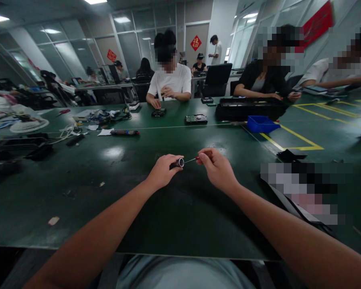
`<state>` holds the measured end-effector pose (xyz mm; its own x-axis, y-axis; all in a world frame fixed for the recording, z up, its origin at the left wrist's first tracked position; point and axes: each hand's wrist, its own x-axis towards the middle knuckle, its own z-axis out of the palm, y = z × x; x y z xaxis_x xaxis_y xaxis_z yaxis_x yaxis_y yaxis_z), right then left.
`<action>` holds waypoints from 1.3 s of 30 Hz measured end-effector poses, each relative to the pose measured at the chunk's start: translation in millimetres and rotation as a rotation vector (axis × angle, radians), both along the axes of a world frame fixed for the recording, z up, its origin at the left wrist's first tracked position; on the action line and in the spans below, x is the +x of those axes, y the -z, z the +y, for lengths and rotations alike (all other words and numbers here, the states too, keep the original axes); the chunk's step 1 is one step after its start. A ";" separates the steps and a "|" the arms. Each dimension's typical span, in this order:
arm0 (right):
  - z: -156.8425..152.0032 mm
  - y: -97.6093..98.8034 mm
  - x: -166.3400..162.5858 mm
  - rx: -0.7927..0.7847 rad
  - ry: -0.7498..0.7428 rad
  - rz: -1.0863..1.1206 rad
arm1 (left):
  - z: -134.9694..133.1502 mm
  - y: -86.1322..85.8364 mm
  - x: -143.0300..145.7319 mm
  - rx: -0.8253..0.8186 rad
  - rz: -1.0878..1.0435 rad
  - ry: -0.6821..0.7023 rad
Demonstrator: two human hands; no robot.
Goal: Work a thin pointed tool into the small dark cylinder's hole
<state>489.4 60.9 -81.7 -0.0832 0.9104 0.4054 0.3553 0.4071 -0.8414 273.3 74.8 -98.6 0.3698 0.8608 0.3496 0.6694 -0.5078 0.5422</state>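
Observation:
Over the middle of the green table, my left hand (163,171) is closed around a dark cylinder (177,163) with a pale metallic ring at its end. The ringed end faces right, and the hand hides most of the body. Pinched in my right hand (217,167) is a screwdriver (190,160) with a thin metal shaft and a reddish handle, mostly covered by the fingers. Its shaft points left, with the tip close by the cylinder's ringed end. Whether the tip touches it I cannot tell.
Ahead lie a hard drive (196,119), a blue bin (262,124) and a long black case (249,108). A dark tool (124,132) and tangled cables (108,115) lie to the left. Across the table a person (170,82) in white handles a small black device (158,112).

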 end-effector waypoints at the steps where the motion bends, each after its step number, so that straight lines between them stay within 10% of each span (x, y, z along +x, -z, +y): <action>1: -0.2 -0.4 0.2 0.011 0.013 -0.001 | -0.2 -0.1 0.0 0.004 -0.001 0.001; 39: -5.2 -2.7 -2.3 0.033 0.054 -0.037 | 1.7 3.4 -1.6 0.027 0.081 0.054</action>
<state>487.1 55.7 -79.1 -0.0499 0.9002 0.4326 0.4079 0.4137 -0.8139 271.7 76.5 -102.0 0.4433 0.8296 0.3395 0.6818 -0.5580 0.4731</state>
